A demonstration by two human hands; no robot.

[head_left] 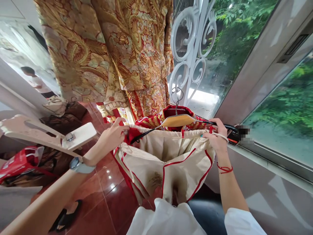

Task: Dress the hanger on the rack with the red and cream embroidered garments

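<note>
A cream garment with red piping and ties at its waistband is stretched between my hands. My left hand is closed on the left end of the waistband. At the other end, my right hand grips the waistband beside the black arm of a hanger. The hanger has a tan middle piece, and its hook goes up to a metal ring. Its left arm reaches down inside the waist opening. A red jacket with gold embroidery hangs just behind the hanger, its lower part hidden by the cream garment.
Gold-and-red embroidered robes hang in front, beside white scrolled metalwork. A window ledge runs along the right. To the left stand a cream chair and a red bag. Another person is farther back.
</note>
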